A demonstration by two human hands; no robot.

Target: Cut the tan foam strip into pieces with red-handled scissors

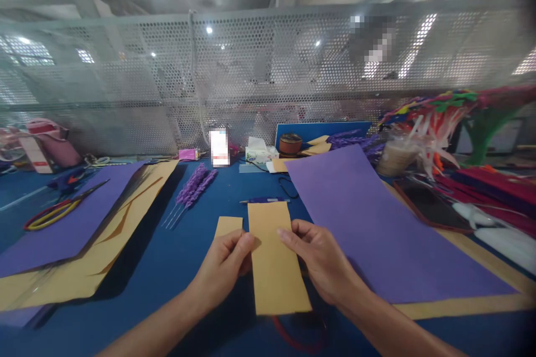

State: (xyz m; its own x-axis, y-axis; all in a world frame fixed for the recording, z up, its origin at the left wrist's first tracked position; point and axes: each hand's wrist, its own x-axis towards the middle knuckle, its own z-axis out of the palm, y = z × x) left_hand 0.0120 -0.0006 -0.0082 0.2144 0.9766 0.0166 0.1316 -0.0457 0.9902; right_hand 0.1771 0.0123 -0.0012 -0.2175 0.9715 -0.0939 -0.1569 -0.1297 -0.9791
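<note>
Between my two hands is a strip of yellow paper (276, 268), held upright above the blue table. My left hand (228, 259) pinches its left edge between thumb and fingers. On the opposite edge, my right hand (316, 248) grips it with the thumb on the front face. A smaller yellow paper piece (229, 225) shows just behind my left hand. Past the strip's top edge lies a blue pen (263, 199). Part of a red loop (293, 340), perhaps a scissor handle, shows beneath the strip's bottom edge.
Large purple paper (377, 234) covers yellow sheets on the right, near a phone (431, 206). Scissors (62, 209) rest on purple paper at left. Purple flower stems (195, 189), a tissue box (259, 150) and a cup (396, 156) stand or lie farther back, before a perforated metal screen (251, 67).
</note>
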